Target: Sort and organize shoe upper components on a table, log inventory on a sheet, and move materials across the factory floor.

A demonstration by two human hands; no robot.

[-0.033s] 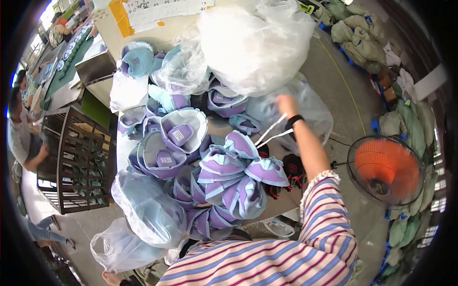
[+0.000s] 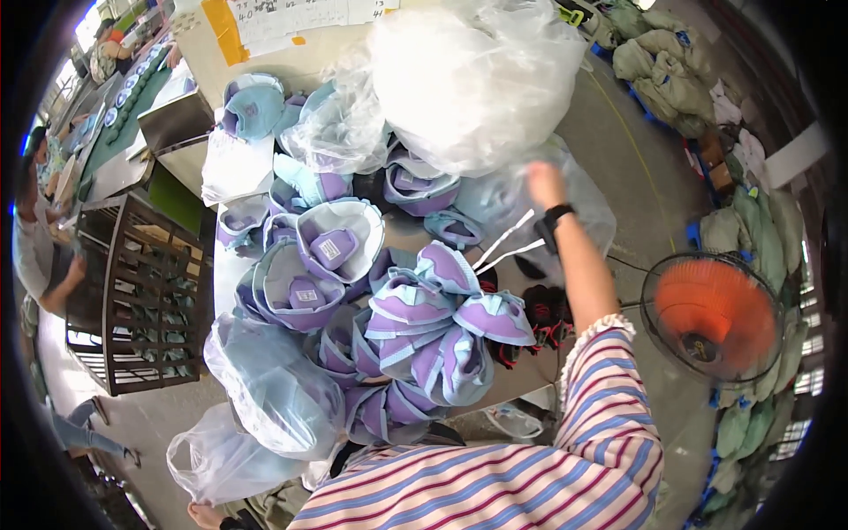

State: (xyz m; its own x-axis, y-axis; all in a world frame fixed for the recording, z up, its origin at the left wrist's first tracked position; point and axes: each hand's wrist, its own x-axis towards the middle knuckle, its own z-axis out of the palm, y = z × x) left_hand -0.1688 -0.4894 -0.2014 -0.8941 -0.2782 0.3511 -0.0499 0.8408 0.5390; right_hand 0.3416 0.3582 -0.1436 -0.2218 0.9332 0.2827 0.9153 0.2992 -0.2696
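Observation:
My right hand (image 2: pixel 545 183) is raised over a clear plastic bag (image 2: pixel 590 205) on the right of the table. Its fingers look curled but are blurred, and what they hold, if anything, is hidden. Two white cords (image 2: pixel 511 240) run from the pile of shoe uppers to just below this hand. The purple and light-blue shoe uppers (image 2: pixel 411 305) are heaped and nested in the middle of the table. At the lower left edge, my left hand (image 2: pixel 208 516) is beside a clear plastic bag (image 2: pixel 208 455); its fingers are mostly cut off from view.
A big, full white plastic bag (image 2: pixel 473 84) stands at the back. Another bag of uppers (image 2: pixel 274 389) lies front left. Black-and-red shoes (image 2: pixel 546 318) sit by my right forearm. An orange fan (image 2: pixel 714 316) stands right; a dark slatted rack (image 2: pixel 146 300) and a person (image 2: pixel 40 252) are left.
My right hand and forearm have shifted slightly right and a little farther away. The shoe uppers and my left hand have stayed in place.

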